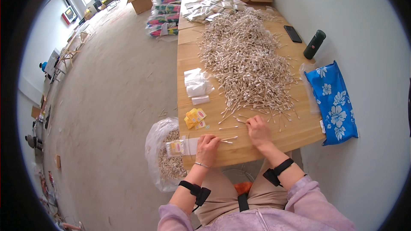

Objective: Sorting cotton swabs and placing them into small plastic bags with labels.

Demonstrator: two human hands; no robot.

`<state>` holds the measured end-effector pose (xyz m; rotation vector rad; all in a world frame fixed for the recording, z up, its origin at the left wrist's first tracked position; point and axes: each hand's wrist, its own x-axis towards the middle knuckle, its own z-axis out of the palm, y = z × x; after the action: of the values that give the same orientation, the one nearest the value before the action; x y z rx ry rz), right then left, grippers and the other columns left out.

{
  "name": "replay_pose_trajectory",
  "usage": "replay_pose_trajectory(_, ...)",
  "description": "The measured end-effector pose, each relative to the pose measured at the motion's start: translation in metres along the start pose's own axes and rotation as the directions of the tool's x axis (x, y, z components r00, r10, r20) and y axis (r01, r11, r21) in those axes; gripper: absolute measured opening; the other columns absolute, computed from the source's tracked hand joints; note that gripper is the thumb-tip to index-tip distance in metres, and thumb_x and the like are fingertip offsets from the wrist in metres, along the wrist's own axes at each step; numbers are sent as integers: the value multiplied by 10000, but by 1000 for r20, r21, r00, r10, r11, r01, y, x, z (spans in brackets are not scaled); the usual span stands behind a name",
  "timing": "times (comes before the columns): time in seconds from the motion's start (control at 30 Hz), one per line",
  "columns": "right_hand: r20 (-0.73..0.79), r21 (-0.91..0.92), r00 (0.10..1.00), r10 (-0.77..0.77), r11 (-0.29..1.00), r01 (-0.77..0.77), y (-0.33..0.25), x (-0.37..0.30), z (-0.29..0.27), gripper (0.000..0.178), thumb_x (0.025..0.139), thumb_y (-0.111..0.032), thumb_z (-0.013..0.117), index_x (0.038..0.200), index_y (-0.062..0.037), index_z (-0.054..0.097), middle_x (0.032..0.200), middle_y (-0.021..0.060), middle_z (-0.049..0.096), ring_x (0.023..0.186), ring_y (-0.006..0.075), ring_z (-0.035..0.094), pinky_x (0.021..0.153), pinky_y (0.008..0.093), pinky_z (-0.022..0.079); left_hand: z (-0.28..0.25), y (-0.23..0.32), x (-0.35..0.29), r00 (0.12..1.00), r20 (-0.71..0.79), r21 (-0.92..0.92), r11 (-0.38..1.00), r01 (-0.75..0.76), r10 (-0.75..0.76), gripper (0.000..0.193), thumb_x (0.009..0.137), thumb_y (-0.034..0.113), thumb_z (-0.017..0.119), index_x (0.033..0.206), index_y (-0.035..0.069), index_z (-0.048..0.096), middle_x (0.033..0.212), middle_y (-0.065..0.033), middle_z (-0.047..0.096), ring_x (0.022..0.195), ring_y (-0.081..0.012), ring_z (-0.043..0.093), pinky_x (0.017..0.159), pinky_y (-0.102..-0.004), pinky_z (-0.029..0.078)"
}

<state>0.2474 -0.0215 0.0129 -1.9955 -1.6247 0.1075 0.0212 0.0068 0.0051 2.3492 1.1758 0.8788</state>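
Note:
A large heap of cotton swabs with pale sticks covers the middle of the wooden table. Near the table's front left corner, my left hand is closed on the clear end of a small plastic bag. That bag contains a row of swabs and a yellow label. A few loose swabs stick out to the right from the fingers of the same hand. At the near edge of the heap, my right hand pinches a cotton swab between thumb and fingers.
Yellow cards and clear empty bags lie along the table's left edge. Below hangs a plastic sack of swabs. A blue floral pack, dark bottle and phone line the right side. Filled packets are piled behind.

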Motion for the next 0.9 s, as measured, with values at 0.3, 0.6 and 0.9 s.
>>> replay_pose_trajectory(0.3, 132, 258, 978, -161, 958, 123, -31, 1, 22, 134, 808, -100, 622, 935, -106, 665, 933, 70, 554, 935, 275, 539, 792, 385, 481, 3, 15, 10, 994, -100, 23, 999, 41, -38, 340, 748, 51, 706, 1082, 59, 639, 1134, -131, 584, 1094, -316, 528, 966, -414, 424)
replay_pose_trajectory(0.6, 50, 42, 998, 37, 998, -39, 10, 15, 6, 161, 833, -75, 567, 961, -108, 660, 959, 74, 547, 999, 271, 544, 795, 398, 487, 16, 1, 7, 997, 70, -83, 996, 36, -30, 502, 761, 53, 691, 1243, 42, 548, 1276, -154, 505, 1262, -350, 413, 1074, -436, 342)
replay_pose_trajectory(0.9, 9, 71, 979, -201, 977, 200, -28, 46, 35, 99, 826, -82, 562, 869, -101, 649, 931, 74, 559, 958, 275, 533, 802, 378, 487, 14, 6, 11, 995, 14, -88, 991, 103, -102, 707, 730, 72, 731, 1354, 13, 403, 1352, -198, 417, 1292, -388, 366, 1090, -448, 319)
